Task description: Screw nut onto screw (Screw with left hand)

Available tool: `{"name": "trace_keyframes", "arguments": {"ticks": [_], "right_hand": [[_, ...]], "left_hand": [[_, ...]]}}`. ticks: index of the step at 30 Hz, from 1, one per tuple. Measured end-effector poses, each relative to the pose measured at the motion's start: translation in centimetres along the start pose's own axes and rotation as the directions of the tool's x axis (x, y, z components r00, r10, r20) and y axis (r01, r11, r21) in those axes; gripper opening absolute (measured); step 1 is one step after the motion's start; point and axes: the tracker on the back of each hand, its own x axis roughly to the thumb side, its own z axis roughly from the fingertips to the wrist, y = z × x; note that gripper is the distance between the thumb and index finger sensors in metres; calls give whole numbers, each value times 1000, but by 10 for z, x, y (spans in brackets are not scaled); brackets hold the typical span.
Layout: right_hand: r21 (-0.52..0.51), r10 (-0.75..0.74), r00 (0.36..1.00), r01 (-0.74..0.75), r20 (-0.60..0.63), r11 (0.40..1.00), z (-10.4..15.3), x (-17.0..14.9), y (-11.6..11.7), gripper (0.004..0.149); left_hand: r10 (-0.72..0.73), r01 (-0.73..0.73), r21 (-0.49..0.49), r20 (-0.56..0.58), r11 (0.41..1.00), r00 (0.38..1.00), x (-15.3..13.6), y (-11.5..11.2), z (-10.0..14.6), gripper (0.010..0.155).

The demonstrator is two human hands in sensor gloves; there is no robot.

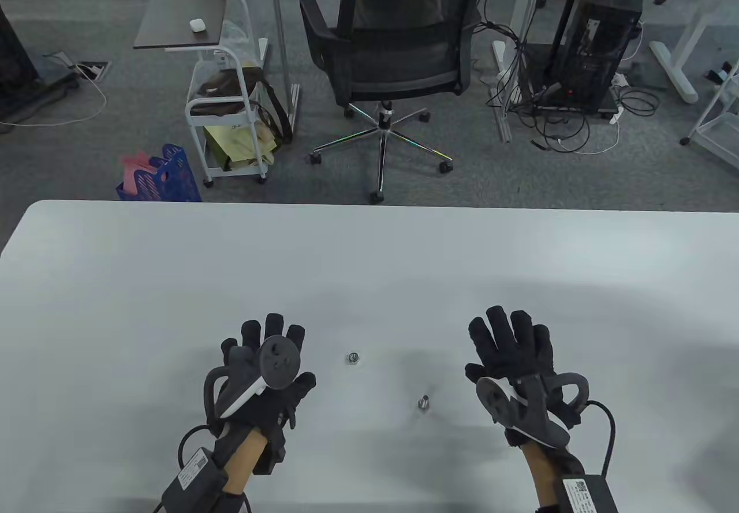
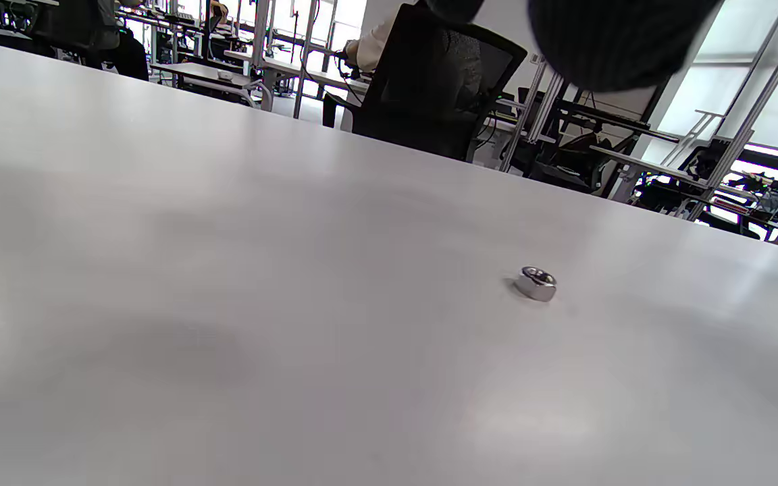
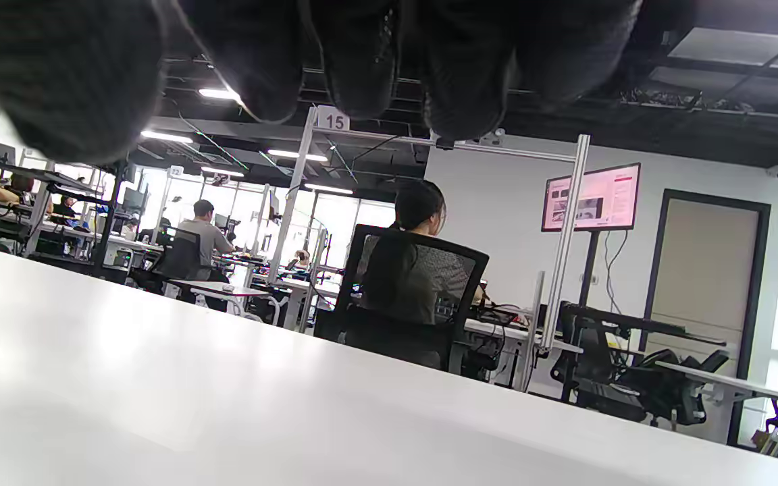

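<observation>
Both hands hover empty, fingers relaxed: left hand (image 1: 260,371), right hand (image 1: 517,363). Between them on the white table (image 1: 369,259) lie the nut (image 1: 353,358) and, apart, the screw (image 1: 424,403).

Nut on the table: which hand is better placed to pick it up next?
Left. The nut lies just beside the left hand, which is open and empty. The right hand, also open, sits farther off, nearer the screw. The left wrist view shows the nut; the right does not.
</observation>
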Motion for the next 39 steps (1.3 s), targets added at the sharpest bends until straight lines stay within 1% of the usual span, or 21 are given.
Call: {"name": "trace_keyframes", "arguments": {"ticks": [2,5,8,10,12,15,18,20,21,22,24,27,30,31,34,36,38,39], "right_hand": [[4,-15,1000,15,11,1000,1,3,0,67],[10,-82,996,81,32,997,2,10,0,66],[47,-157,986,155,50,987,2,21,2,66],[96,-224,973,218,57,971,2,31,7,66],[153,-260,964,248,62,957,3,39,13,66],[238,-278,958,255,66,937,3,50,24,67],[336,-304,951,270,50,902,3,60,36,67],[363,-310,950,274,43,891,3,64,42,66],[367,-313,949,276,45,888,3,66,44,56],[378,-310,949,268,53,886,4,69,47,66],[380,-310,948,263,67,887,5,72,48,65],[367,-302,950,254,78,895,5,79,51,59],[345,-295,952,249,87,905,4,83,50,48],[346,-297,951,251,87,904,4,83,50,46],[349,-291,951,237,108,906,3,84,47,45],[319,-255,959,206,120,925,0,79,40,46],[284,-286,955,253,80,925,-4,71,32,46],[276,-332,942,309,40,910,-6,65,29,46]], "left_hand": [[13,-13,-19,2,1000,1000,1,-1,0,84],[36,-36,-40,18,999,999,2,-3,0,84],[54,-52,-57,31,997,998,4,-5,-1,83],[48,-45,-80,30,996,998,5,-9,-3,83],[48,-46,-101,23,994,999,6,-13,-4,83],[45,-43,-133,8,990,999,5,-19,-7,83],[48,-48,-160,-5,986,999,4,-22,-9,83],[50,-51,-162,-13,986,999,3,-23,-9,83],[55,-57,-163,-15,985,998,3,-23,-9,83],[61,-63,-165,-17,984,998,2,-24,-10,82],[62,-64,-175,-20,982,998,1,-25,-11,82],[59,-64,-196,-28,979,998,0,-28,-12,82],[61,-65,-200,-27,978,998,0,-29,-12,82],[61,-65,-200,-26,978,998,0,-29,-12,82],[63,-67,-207,-26,976,998,0,-29,-12,82],[68,-72,-210,-27,975,997,-1,-29,-11,81],[79,-82,-208,-27,975,997,-2,-28,-11,81],[82,-87,-208,-29,974,996,-2,-27,-11,81]]}}
